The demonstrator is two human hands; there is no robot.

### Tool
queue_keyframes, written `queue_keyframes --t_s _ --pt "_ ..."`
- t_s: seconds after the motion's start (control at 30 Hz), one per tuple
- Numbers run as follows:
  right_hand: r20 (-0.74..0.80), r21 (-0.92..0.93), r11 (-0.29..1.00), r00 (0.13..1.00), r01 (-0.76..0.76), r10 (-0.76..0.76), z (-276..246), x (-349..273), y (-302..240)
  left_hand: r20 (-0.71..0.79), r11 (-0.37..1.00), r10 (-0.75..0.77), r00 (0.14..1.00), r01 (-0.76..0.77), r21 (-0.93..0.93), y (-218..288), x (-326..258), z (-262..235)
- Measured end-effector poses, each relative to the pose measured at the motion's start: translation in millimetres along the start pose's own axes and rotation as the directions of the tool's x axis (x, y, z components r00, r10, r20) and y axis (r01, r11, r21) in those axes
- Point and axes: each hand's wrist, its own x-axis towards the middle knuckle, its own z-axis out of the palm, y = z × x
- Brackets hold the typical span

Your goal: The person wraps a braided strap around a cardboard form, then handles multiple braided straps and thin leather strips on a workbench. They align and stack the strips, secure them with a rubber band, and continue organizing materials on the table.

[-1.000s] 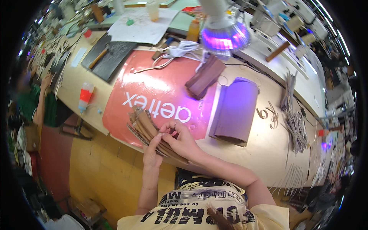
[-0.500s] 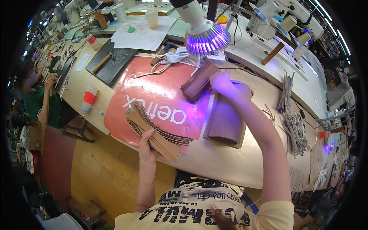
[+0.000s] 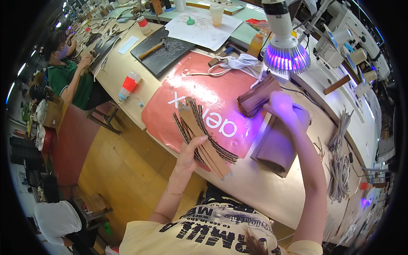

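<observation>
the right hand (image 3: 281, 104) has left the fanned strips (image 3: 204, 138), clutched now by the left hand (image 3: 189, 155) alone, and grips the brown stack (image 3: 257, 95) under the lamp (image 3: 284, 51).

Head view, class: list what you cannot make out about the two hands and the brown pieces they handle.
- Left hand: its palm is hidden behind the fanned stack of brown strips, so the grip is unclear.
- Right hand: washed out by violet glare from the lamp; fingers blur together.
- Small brown stack: whether the right hand grasps it or only touches it.
- Strip count: too fine to tell.
</observation>
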Motion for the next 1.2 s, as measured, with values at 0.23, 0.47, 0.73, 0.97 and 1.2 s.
queue_keyframes --t_s 0.23,0.47,0.73,0.97,1.2 --pt "0.244 0.958 0.213 0.939 -0.194 -0.242 -42 -81 -47 0.141 0.993 -0.093 0.986 0.082 0.083 -1 3 -2" --pt "0.419 0.648 -0.472 0.798 -0.598 -0.434 -12 -116 -97 0.157 0.978 -0.182 0.971 0.161 0.136 -5 1 -4" --pt "0.262 0.540 -0.649 0.840 -0.535 -0.475 -23 -132 -98 0.152 0.981 -0.161 0.975 0.140 0.135 -5 2 -13" --pt "0.104 0.983 -0.118 0.958 -0.139 -0.266 -18 -134 -100 0.413 0.972 -0.173 0.894 0.087 0.218 8 1 -1" --pt "-0.033 0.956 -0.287 0.957 -0.053 -0.288 -11 -141 -114 0.490 0.901 -0.258 0.833 0.024 0.433 -1 1 13"
